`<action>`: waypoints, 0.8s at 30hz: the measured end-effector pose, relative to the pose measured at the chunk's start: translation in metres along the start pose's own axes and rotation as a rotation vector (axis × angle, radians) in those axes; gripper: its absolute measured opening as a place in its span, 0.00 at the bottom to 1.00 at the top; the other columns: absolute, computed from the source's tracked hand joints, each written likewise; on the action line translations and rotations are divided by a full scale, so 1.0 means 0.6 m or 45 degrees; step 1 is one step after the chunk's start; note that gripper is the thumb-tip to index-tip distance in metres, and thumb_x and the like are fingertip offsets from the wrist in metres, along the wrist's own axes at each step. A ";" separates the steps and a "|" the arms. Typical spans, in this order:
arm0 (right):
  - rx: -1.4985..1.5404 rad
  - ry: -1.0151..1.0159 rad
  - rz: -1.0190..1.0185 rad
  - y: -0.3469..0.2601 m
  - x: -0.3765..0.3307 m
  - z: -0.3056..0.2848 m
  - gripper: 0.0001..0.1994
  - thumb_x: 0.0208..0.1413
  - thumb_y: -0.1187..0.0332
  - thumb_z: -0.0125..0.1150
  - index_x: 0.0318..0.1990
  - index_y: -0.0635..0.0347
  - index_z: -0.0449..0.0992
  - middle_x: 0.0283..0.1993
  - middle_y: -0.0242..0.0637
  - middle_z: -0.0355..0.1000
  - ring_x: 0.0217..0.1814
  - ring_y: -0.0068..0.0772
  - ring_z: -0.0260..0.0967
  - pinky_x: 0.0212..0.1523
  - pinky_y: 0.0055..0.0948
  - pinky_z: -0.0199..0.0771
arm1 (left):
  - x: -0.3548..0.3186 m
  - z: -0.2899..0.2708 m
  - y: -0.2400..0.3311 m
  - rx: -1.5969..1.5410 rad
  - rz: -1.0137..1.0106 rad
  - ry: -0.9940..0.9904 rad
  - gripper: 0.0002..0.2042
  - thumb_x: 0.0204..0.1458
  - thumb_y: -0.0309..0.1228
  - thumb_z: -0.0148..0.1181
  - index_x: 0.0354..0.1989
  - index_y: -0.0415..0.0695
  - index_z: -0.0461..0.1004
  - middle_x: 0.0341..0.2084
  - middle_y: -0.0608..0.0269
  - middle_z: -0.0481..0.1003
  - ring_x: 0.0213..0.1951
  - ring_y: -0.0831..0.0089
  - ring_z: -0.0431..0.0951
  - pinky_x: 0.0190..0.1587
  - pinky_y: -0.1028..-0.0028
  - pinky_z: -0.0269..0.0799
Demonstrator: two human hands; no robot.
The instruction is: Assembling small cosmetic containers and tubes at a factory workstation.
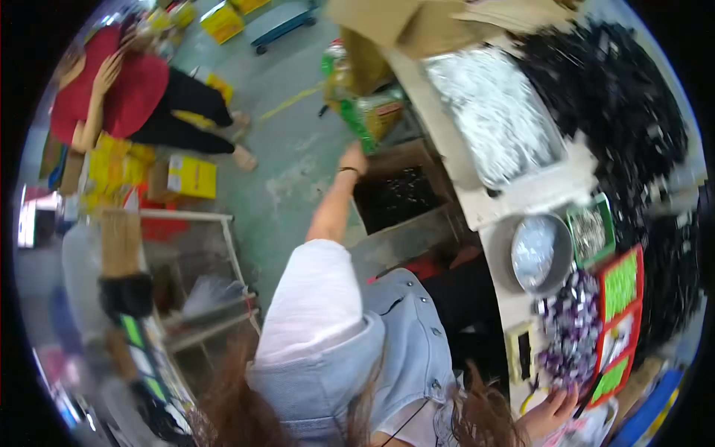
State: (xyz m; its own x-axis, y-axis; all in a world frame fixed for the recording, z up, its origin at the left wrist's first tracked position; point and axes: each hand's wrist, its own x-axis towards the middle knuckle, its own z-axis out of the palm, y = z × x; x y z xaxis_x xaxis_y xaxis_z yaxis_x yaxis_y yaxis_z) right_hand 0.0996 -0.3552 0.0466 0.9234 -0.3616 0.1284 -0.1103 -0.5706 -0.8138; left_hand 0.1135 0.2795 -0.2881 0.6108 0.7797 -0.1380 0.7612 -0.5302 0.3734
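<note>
My left arm in a white sleeve stretches forward. My left hand (354, 158) is at the lower edge of a green and yellow bag (375, 114), above an open cardboard box of small dark parts (398, 197). Whether its fingers grip the bag is unclear. My right hand (550, 414) rests with fingers apart at the near edge of the white table (521, 195). It lies beside a heap of small purple and silver pieces (570, 335) and holds nothing.
On the table are a metal tray of silver pieces (495, 112), a large pile of black parts (618, 104), a round metal bowl (538, 252), a green tray (590, 232) and red trays with green cards (622, 287). A person in a red top (126, 93) sits among yellow boxes (190, 176).
</note>
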 end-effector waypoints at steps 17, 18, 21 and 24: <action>-0.002 -0.356 -0.828 0.036 0.004 0.108 0.15 0.41 0.75 0.72 0.40 0.58 0.80 0.35 0.37 0.74 0.38 0.38 0.71 0.40 0.31 0.70 | -0.556 -0.147 0.425 -0.939 1.344 0.228 0.06 0.46 0.19 0.59 0.32 0.39 0.72 0.27 0.57 0.74 0.27 0.62 0.75 0.31 0.71 0.70; -0.014 -0.328 -0.872 0.034 0.006 0.118 0.15 0.40 0.74 0.73 0.39 0.58 0.80 0.34 0.34 0.74 0.37 0.37 0.70 0.39 0.32 0.69 | -0.540 -0.117 0.404 -0.851 1.202 0.283 0.06 0.46 0.19 0.59 0.32 0.39 0.72 0.26 0.57 0.73 0.26 0.61 0.74 0.30 0.71 0.70; -0.148 -0.367 -0.859 0.032 0.006 0.131 0.15 0.40 0.74 0.72 0.39 0.57 0.80 0.33 0.34 0.73 0.37 0.37 0.69 0.38 0.32 0.68 | -0.420 0.005 0.309 -0.430 0.618 0.385 0.24 0.37 0.21 0.63 0.46 0.37 0.64 0.37 0.46 0.67 0.43 0.53 0.69 0.45 0.62 0.66; -0.091 -0.403 -0.843 0.031 0.011 0.139 0.13 0.41 0.74 0.71 0.38 0.57 0.80 0.32 0.35 0.72 0.36 0.38 0.67 0.38 0.34 0.66 | -0.310 0.113 0.196 0.211 0.463 -0.065 0.26 0.42 0.34 0.66 0.49 0.36 0.66 0.39 0.45 0.73 0.42 0.50 0.75 0.44 0.60 0.71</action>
State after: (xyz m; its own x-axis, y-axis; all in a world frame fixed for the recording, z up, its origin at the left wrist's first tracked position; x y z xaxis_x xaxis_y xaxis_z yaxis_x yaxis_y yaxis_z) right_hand 0.1343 -0.3069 -0.0148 0.8656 0.2993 0.4014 0.4934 -0.6461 -0.5823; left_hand 0.1043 0.0496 -0.2807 0.8538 0.5157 -0.0712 0.5155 -0.8184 0.2538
